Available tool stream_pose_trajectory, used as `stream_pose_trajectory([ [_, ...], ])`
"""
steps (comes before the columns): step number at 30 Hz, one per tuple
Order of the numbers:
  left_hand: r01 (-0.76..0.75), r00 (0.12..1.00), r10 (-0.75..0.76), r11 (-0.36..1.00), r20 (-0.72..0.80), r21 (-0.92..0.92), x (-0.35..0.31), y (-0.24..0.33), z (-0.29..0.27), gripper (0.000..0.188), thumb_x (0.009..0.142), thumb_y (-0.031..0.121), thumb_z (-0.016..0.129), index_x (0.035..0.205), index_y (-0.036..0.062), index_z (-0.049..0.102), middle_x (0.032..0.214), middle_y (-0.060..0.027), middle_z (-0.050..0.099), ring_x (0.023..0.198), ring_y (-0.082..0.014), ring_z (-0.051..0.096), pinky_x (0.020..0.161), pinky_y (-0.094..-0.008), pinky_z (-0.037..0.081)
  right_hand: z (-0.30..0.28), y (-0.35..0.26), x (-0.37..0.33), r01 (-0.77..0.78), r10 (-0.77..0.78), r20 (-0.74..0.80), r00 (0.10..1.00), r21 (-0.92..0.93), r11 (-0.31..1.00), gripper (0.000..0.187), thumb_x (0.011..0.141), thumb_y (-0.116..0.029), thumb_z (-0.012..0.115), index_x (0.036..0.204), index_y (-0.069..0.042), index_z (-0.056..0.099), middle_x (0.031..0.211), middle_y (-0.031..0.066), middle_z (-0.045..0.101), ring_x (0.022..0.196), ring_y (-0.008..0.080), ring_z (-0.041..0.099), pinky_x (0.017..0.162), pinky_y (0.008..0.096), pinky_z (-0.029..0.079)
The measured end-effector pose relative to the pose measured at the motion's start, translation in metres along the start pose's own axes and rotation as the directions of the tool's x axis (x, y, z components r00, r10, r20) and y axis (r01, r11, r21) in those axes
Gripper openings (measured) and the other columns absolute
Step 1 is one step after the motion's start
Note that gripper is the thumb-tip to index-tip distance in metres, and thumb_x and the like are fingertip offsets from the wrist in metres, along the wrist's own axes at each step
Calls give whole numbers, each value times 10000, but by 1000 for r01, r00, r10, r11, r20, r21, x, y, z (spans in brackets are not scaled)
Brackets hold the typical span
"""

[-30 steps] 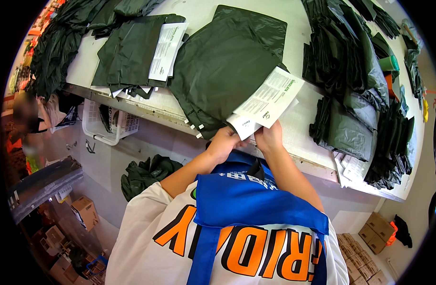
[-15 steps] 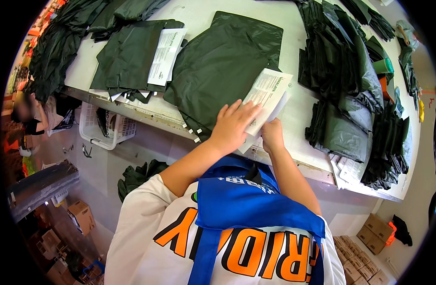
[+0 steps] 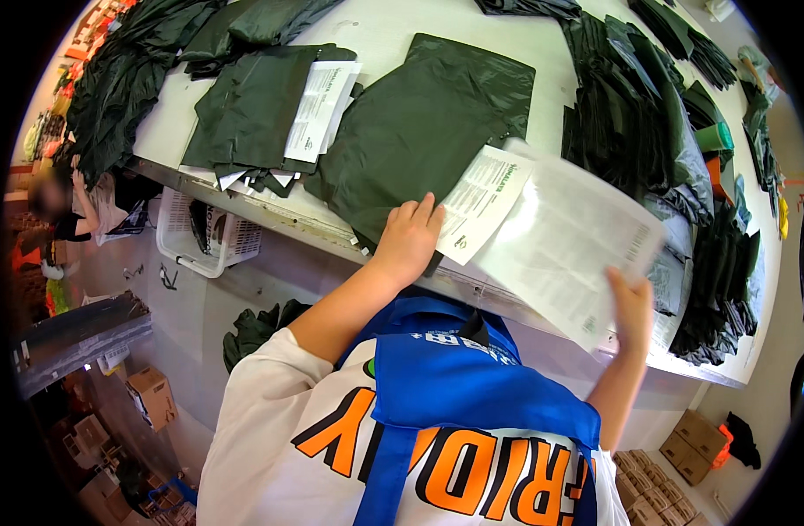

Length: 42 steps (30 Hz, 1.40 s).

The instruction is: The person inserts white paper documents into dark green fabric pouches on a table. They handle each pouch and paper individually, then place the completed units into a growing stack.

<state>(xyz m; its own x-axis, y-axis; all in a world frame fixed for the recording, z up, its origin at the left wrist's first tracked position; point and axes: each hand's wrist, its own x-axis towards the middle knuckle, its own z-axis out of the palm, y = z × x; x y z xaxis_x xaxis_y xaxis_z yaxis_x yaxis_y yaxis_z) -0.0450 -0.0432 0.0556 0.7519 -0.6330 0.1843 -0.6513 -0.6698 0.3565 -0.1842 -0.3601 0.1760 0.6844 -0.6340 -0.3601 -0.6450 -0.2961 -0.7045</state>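
My left hand (image 3: 408, 244) lies with fingers stretched over the lower right part of a dark green, slightly glossy flat folded piece (image 3: 415, 127), its fingertips at the left edge of a white printed card (image 3: 488, 203). My right hand (image 3: 631, 307), a little smeared by motion, pinches the right lower edge of a large whitish sheet (image 3: 577, 230) with faint print. Fanned out past the table's front edge, the sheet tucks under the card on its left side. Whether it is paper or thin plastic I cannot tell.
A similar dark green stack (image 3: 253, 110) with a printed card (image 3: 321, 110) lies to the left. Heaps of dark folded pieces (image 3: 621, 114) line the table's right side, near a green roll (image 3: 714, 137). Below the table edge stands a white basket (image 3: 211, 254). Another person (image 3: 69, 202) is at far left.
My right hand has moved right, swinging the whitish sheet open from under the card. My left hand has shifted slightly left, off the card's middle to its edge.
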Motion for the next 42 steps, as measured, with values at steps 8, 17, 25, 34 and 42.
stream_pose_trajectory([
  [8, -307, 878, 343, 939, -334, 155, 28, -1, -175, 388, 700, 33, 607, 1078, -42, 654, 1168, -163, 625, 948, -290, 582, 828, -385, 483, -58, 11, -22, 180, -67, -239, 969, 493, 851, 321, 924, -115, 597, 1145, 115, 556, 1074, 135, 637, 941, 165, 610, 828, 269, 477],
  [17, -190, 933, 286, 907, -219, 375, 44, -188, -151, 551, 685, -90, 586, 1220, 41, 584, 1245, -83, 591, 1031, -329, 543, 897, -374, 466, 27, 13, -9, -104, 48, 106, 993, 629, 771, 343, 919, -66, 548, 1203, 118, 490, 1108, 170, 618, 924, 195, 625, 794, 301, 511],
  [25, 64, 998, -64, 998, -1, -21, 47, -118, -68, 617, 748, 100, 683, 1326, 98, 470, 1368, -138, 438, 1247, -353, 424, 1020, -442, 374, 38, 15, -18, -246, 151, 202, 968, 619, 746, 353, 901, -56, 545, 1205, 115, 492, 1108, 180, 622, 917, 221, 646, 784, 320, 523],
  [34, 109, 994, -108, 994, 33, -28, 51, -85, 34, 153, 777, 128, 661, 874, 37, 587, 877, -141, 585, 855, -335, 590, 751, -410, 508, 34, 15, -12, -315, 191, 289, 938, 484, 816, 347, 887, -64, 550, 1182, 115, 513, 1083, 174, 634, 887, 224, 655, 777, 329, 524],
  [42, 89, 994, -86, 995, 61, -46, 66, -77, 21, 103, 823, 144, 614, 844, 46, 591, 824, -139, 598, 788, -341, 599, 689, -430, 498, 41, 24, -4, -313, 155, 325, 933, 519, 796, 342, 882, -61, 547, 1176, 111, 521, 1065, 171, 640, 868, 219, 656, 757, 332, 528],
])
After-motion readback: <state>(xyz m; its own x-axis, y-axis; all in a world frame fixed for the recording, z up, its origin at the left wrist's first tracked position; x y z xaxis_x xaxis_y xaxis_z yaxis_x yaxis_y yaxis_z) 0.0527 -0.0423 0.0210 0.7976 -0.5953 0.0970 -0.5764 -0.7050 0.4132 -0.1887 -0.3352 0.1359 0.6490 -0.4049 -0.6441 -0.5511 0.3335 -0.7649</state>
